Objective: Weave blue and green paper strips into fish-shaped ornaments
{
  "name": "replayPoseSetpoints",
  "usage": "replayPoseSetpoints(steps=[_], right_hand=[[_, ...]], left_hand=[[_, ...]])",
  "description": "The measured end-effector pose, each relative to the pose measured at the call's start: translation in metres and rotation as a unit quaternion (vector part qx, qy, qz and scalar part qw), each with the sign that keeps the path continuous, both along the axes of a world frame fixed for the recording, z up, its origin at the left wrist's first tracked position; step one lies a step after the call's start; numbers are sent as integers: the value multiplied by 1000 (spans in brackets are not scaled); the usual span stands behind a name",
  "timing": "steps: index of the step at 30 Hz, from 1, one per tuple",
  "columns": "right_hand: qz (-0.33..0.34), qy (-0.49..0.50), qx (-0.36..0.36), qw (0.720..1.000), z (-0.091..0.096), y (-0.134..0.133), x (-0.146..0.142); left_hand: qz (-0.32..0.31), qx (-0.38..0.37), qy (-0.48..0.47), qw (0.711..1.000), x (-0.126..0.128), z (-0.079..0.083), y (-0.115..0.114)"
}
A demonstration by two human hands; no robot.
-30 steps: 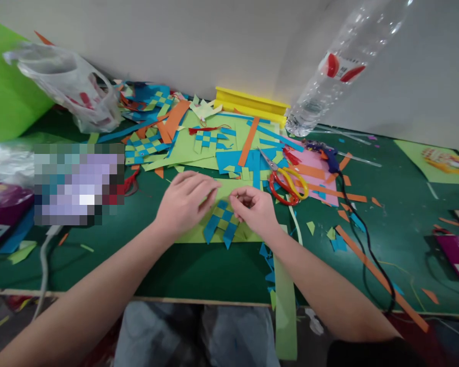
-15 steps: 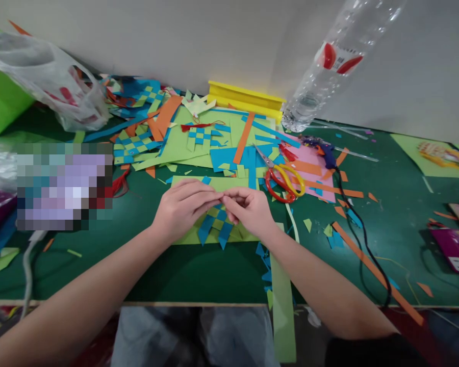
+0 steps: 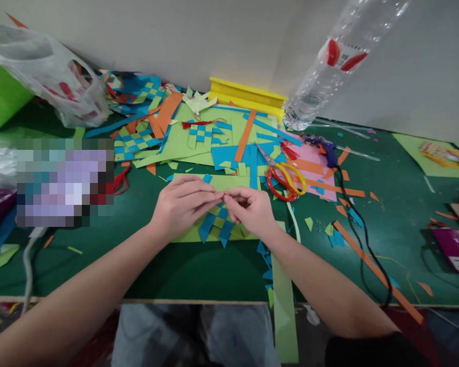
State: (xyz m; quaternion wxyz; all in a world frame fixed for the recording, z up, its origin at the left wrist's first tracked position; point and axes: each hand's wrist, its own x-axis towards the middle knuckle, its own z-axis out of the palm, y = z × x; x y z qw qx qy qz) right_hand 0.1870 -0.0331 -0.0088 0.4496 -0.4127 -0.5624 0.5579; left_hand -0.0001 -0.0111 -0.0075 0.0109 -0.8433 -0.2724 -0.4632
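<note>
My left hand (image 3: 183,205) and my right hand (image 3: 250,209) meet at the fingertips over a light green sheet (image 3: 237,181). Both are pinched closed, thumbs against fingers; whatever sits between the tips is too small or hidden to make out. Just beneath them lies a woven blue and green paper piece (image 3: 217,224), partly covered by my hands, with two blue pointed strip ends toward me. To the right of my right hand rest scissors (image 3: 285,181) with one red and one yellow handle loop, blades pointing up and left.
Behind lie woven paper pieces (image 3: 202,133), orange strips (image 3: 245,136) and a yellow channel-shaped holder (image 3: 248,97). A glue gun (image 3: 327,150) with a black cord is at right, near a tilted clear bottle (image 3: 309,97). A plastic bag (image 3: 67,86) stands at left; a long green strip (image 3: 285,311) overhangs the front edge.
Both hands keep the same fingertip pinch over the woven piece. The view has shifted very slightly; nothing on the table has visibly moved.
</note>
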Motion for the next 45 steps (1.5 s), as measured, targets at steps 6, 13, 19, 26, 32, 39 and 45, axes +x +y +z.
replayPoseSetpoints(steps=[6, 13, 19, 26, 32, 39, 45], right_hand=[[-3, -13, 3, 1000, 0, 0, 1], [-5, -27, 14, 1000, -1, 1, 1], [-14, -79, 39, 996, 1, 3, 3], [-190, -380, 195, 884, -1, 28, 31], [-169, -479, 294, 810, -7, 37, 41], [-101, -447, 380, 804, 0, 26, 28], [-26, -454, 378, 806, 1, 24, 24]], left_hand=[[1, -7, -7, 1000, 2, 3, 0], [5, -11, -7, 1000, 3, 4, 2], [-4, 3, -11, 1000, 3, 4, 4], [40, -28, 57, 997, 2, 1, 5], [36, -93, 139, 985, -1, -4, 5], [48, -80, 213, 973, -3, -7, 7], [60, -92, 230, 967, -1, -6, 6]])
